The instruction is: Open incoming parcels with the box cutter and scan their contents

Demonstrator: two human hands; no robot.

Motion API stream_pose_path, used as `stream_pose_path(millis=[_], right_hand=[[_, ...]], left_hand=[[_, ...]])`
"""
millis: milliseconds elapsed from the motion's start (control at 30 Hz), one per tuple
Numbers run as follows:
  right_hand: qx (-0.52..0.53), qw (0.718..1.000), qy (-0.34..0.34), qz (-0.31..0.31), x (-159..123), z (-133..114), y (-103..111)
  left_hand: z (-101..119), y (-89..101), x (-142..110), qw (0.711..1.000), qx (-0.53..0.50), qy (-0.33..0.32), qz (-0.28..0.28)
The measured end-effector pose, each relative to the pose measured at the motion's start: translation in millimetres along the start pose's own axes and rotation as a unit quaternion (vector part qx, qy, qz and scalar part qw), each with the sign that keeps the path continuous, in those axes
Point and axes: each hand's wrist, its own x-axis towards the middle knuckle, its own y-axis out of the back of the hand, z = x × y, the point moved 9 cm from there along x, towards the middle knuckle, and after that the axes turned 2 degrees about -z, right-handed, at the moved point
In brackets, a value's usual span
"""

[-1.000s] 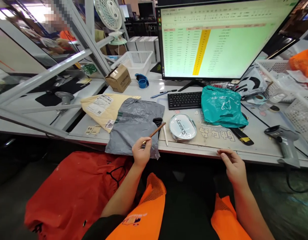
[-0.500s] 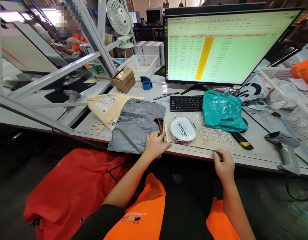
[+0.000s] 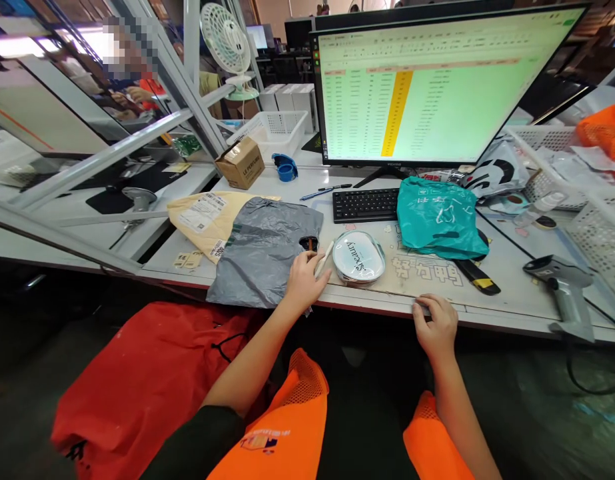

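Note:
My left hand (image 3: 307,283) rests at the desk's front edge, its fingers closed round a slim white stick (image 3: 326,257) that leans up to the right. Beside it a dark, rounded end with a brown handle (image 3: 310,244) shows above the fingers; the lower part is hidden. A grey plastic mailer (image 3: 267,247) lies under and left of this hand. To its right sits a round white pouch (image 3: 358,257) with dark lettering and a clear rim. My right hand (image 3: 438,327) lies over the desk edge, fingers loosely bent and thumb apart, with nothing visible in it.
Behind the pouch are a black keyboard (image 3: 364,205), a teal plastic bag (image 3: 437,219) and a monitor (image 3: 437,100). A black-and-yellow cutter (image 3: 480,279) and a barcode scanner (image 3: 562,290) lie right. A padded envelope (image 3: 202,217) and small carton (image 3: 240,163) are left; a red sack (image 3: 152,387) sits below.
The white stick has tilted over to the right at its top, and the brown handle shows less above my left hand. My right hand stays at the desk edge. The view has shifted slightly.

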Motion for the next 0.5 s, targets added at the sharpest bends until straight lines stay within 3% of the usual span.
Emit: stream_pose_path(millis=[200, 300, 400, 500], right_hand=[[0.026, 1.000, -0.002, -0.008, 1.4, -0.6, 2.1], [0.033, 0.999, 0.000, -0.012, 1.3, -1.1, 2.5], [0.038, 0.999, -0.007, -0.015, -0.8, 0.6, 0.7], [0.054, 0.998, -0.025, -0.022, -1.2, 3.7, -0.8]], left_hand=[[51.0, -47.0, 17.8, 0.988, -0.044, -0.063, -0.136], [53.4, -59.5, 18.2, 0.990, -0.070, -0.046, -0.110], [48.2, -59.6, 15.0, 0.985, -0.155, -0.026, -0.068], [40.5, -54.0, 15.0, 0.947, -0.317, 0.024, -0.034]])
